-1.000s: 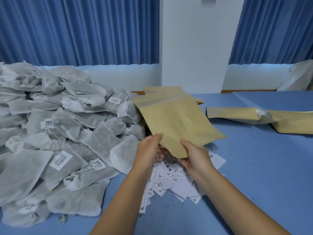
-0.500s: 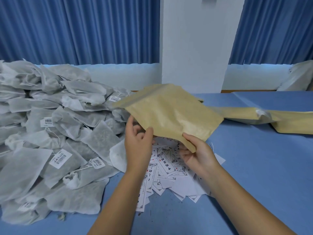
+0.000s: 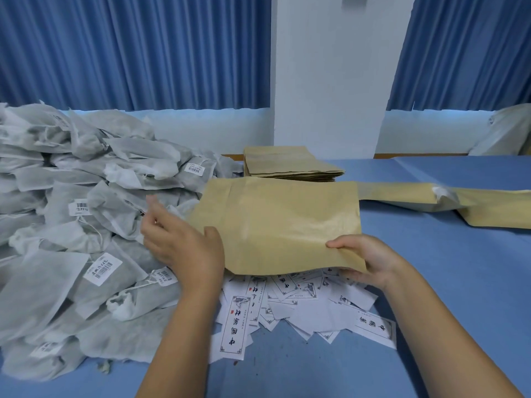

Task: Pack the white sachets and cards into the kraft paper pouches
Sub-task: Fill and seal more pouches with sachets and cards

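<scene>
White printed cards lie in a loose fan on the blue surface, nearest of all and partly under the kraft pouch, which is held flat just above them. At that pouch's near right corner the right hand pinches the paper, thumb on top and fingers beneath. At its near left corner the left hand lays its thumb over the edge while its fingers spread away to the left, one tip blurred; whether it truly grips the pouch I cannot tell. Left of the pouch rises a big heap of white sachets, soft fabric-like bags with barcode tags and drawstrings. Just beyond the pouch sits a stack of empty pouches, and beyond it to the right lie filled pouches on their sides. Farthest back hang blue curtains on either side of a white pillar. The pouch looks light, thin and easily creased, and a faint seam near its left edge suggests the mouth faces the sachets, so that edge is probably where to part the layers. A sachet should be soft and light, best taken by its body, not its string. The cards look thin and slick, likely needing a fingertip slide to lift one.
</scene>
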`<control>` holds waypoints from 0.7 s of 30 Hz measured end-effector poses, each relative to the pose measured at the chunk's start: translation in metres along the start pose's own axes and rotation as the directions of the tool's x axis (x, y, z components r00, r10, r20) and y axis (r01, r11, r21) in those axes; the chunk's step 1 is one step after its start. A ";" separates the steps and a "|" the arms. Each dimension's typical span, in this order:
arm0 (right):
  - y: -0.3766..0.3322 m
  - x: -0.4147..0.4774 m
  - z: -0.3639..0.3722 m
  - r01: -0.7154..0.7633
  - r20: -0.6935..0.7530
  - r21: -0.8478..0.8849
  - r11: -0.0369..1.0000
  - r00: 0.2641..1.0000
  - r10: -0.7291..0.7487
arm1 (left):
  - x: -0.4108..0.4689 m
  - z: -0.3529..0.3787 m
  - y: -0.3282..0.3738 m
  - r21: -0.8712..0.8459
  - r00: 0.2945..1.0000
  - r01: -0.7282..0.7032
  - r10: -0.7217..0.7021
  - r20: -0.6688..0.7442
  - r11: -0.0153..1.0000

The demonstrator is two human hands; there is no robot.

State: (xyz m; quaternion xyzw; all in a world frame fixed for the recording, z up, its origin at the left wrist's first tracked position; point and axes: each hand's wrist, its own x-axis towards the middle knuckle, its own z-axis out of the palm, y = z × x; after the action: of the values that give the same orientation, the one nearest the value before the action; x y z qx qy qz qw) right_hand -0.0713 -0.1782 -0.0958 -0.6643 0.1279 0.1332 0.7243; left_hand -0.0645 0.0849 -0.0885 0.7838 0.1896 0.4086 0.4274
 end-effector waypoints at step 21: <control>0.004 0.005 0.009 0.050 -0.016 -0.061 0.997 0.999 -0.052 | -0.012 -0.003 0.003 0.557 0.618 -0.597 -0.112 0.778 0.577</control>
State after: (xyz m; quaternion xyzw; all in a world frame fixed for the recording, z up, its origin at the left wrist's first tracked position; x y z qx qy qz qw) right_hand -0.0683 -0.1690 -0.1007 -0.6903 0.1133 0.1126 0.7057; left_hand -0.0737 0.0772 -0.0906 0.9993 0.0312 -0.0149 0.0121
